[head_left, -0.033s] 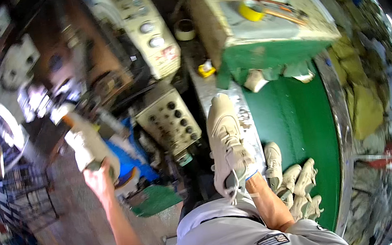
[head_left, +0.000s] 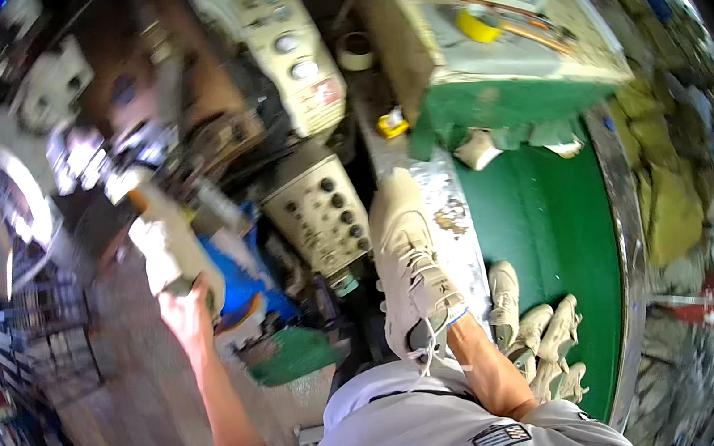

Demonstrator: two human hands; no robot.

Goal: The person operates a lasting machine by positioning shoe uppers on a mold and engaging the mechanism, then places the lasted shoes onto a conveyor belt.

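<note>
My left hand (head_left: 185, 312) grips a beige shoe (head_left: 175, 247) near its heel opening, with the toe pointing away beside the machine parts on the left. A second beige lace-up sneaker (head_left: 405, 248), its white laces hanging loose, is held up in front of me. Behind its heel, only the edge of my right hand (head_left: 457, 322) shows at the wrist; the fingers are hidden by the shoe. That sneaker is over the narrow worn metal ledge (head_left: 450, 211).
Several beige sneakers (head_left: 541, 334) lie in the green tray (head_left: 547, 225) on the right. A knobbed control box (head_left: 319, 205) stands between my hands. Yellow tape (head_left: 475, 25) rests on the green-sided cabinet (head_left: 508, 99). A shiny machine (head_left: 91, 154) is at far left.
The whole view has shifted slightly, so the surroundings appear farther right and a little lower. The sneaker at my right hand has moved slightly left relative to the ledge. Both shoes remain held.
</note>
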